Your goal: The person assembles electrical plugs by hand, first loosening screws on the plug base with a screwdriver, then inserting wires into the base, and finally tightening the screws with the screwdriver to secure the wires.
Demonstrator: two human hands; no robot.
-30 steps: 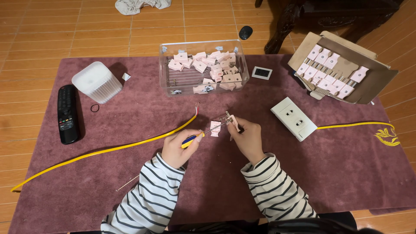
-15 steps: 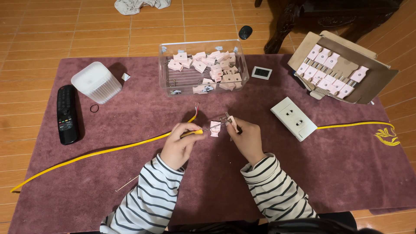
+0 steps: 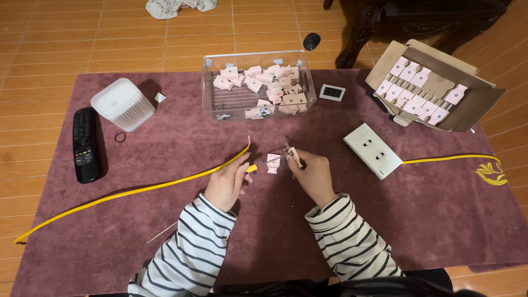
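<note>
Items I log, left to right: black remote (image 3: 86, 144); white ribbed container (image 3: 122, 103); yellow cable (image 3: 132, 192) crossing the maroon mat (image 3: 440, 209). My left hand (image 3: 226, 182) is closed around a yellow-handled screwdriver (image 3: 263, 164). My right hand (image 3: 312, 174) pinches a small pink plug part (image 3: 292, 154) at the screwdriver's tip. Further right: clear bin (image 3: 258, 85) of pink parts, white socket (image 3: 373, 150), cardboard box (image 3: 434, 87).

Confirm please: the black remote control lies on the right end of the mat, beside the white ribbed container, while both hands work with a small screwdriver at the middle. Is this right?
Not quite. The head view shows the black remote control on the left end of the mat, not the right. The rest holds: it lies beside the white ribbed container, and the left hand and right hand work with a small screwdriver at the middle.
</note>
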